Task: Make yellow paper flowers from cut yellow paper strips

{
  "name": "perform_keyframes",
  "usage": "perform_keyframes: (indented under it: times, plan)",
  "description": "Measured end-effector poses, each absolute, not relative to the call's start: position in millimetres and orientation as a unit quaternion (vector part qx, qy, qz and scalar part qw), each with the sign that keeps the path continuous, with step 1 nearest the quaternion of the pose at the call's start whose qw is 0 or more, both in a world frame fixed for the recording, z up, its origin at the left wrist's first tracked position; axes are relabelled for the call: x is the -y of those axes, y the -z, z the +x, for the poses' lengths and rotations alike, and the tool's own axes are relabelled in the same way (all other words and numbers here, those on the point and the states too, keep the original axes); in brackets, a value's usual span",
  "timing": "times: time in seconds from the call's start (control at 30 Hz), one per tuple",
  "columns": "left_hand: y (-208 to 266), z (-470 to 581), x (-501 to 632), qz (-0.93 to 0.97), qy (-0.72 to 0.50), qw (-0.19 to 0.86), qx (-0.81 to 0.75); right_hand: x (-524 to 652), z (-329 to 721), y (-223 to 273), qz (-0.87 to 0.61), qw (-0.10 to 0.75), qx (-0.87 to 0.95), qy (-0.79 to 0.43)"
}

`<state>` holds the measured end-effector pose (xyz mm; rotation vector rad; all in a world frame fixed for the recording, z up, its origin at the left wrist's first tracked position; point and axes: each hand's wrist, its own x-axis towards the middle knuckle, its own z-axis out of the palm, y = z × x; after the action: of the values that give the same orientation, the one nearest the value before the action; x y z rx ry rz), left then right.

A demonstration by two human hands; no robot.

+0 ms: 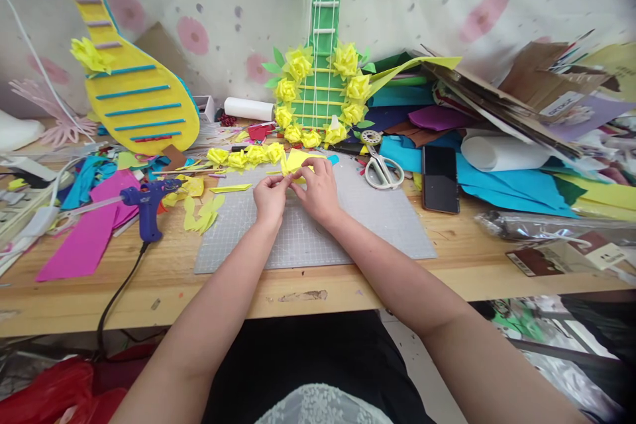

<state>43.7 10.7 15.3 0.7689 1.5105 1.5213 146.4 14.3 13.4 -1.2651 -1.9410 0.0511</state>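
Note:
Over the grey cutting mat [308,238], my left hand [271,200] and my right hand [318,191] meet with fingertips pinched together. Between them is a small piece of yellow paper [285,164], mostly hidden by the fingers. Just behind lies a flat yellow paper sheet [301,156]. A row of yellow paper flowers [243,158] rests to the left of it. A folded yellow strip [231,188] lies on the mat left of my left hand. White-handled scissors [385,169] lie at the mat's back right.
A blue glue gun [148,205] stands at left, its cord hanging over the table edge. Behind are a green paper guitar [325,59] with yellow flowers and a yellow paper instrument [144,93]. A phone [440,179] and blue paper [507,189] lie at right.

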Motion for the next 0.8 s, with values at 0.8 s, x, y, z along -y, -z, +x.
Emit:
perform_keyframes:
  times: [0.8]
  plan:
    - [-13, 28, -6, 0.612, -0.506, 0.030, -0.607, -21, 159, -16, -0.486, 0.395, 0.779, -0.033]
